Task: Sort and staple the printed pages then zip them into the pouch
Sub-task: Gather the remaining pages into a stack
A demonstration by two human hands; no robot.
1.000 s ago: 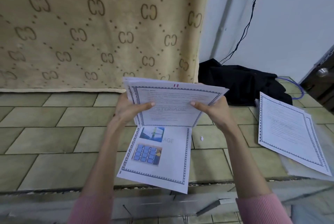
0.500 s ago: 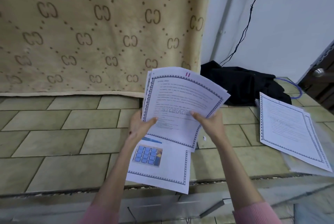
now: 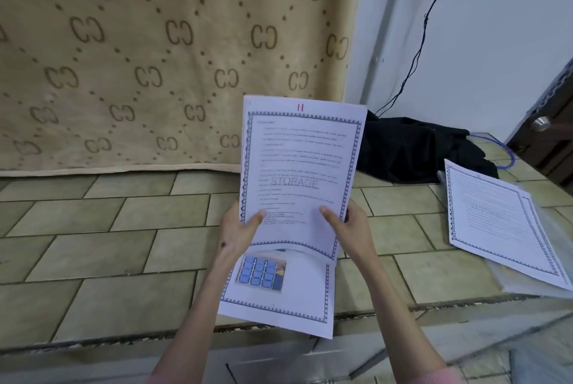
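Note:
I hold a stack of printed pages (image 3: 297, 166) upright above the tiled counter; its top sheet has a blue border, a red "11" at the top and a grey "STORAGE" watermark. My left hand (image 3: 238, 233) grips the stack's lower left edge, thumb on the front. My right hand (image 3: 348, 230) grips the lower right edge the same way. Under the stack a single page with a picture of blue squares (image 3: 279, 290) lies flat, its near edge over the counter's front edge. A second pile of bordered pages (image 3: 502, 225) lies at the right on a clear plastic pouch (image 3: 527, 286).
A tan patterned blanket (image 3: 155, 73) hangs behind the counter (image 3: 108, 244). A black cloth bundle (image 3: 415, 151) sits at the back right with a blue cable loop (image 3: 507, 154) beside it. A black wire (image 3: 424, 26) runs down the white wall. A door knob (image 3: 541, 123) shows far right.
The stack has turned from lying sideways to standing upright in both hands, and has risen away from the picture page. The view has shifted slightly left.

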